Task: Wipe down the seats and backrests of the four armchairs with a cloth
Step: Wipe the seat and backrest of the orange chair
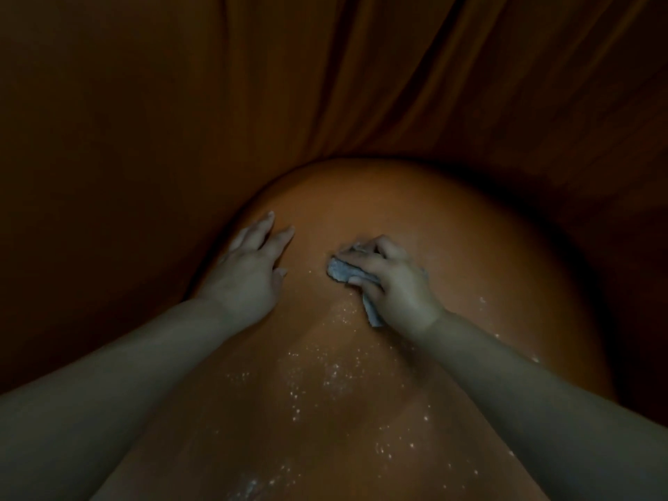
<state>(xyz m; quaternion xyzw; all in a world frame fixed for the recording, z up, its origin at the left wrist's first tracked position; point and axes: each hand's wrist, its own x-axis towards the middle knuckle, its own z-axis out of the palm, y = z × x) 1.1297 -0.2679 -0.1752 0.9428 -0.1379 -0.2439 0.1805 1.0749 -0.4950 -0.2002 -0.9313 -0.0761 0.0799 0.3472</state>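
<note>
Your right hand [394, 280] gripped the cloth [343, 274] on the seat [452, 229]; left hand [253, 262] lay flat, released. Sweep toward six o'clock, where the white specks [336, 370] lay.

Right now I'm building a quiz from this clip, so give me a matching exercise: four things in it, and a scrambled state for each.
Things:
1. left hand
2. right hand
3. cloth
4. seat cushion

States:
A. bunched up, grey
B. orange, dotted with white specks
C. fingers straight, resting flat on the cushion
D. fingers curled, gripping the cloth

Pairs: 1-C, 2-D, 3-A, 4-B
</note>
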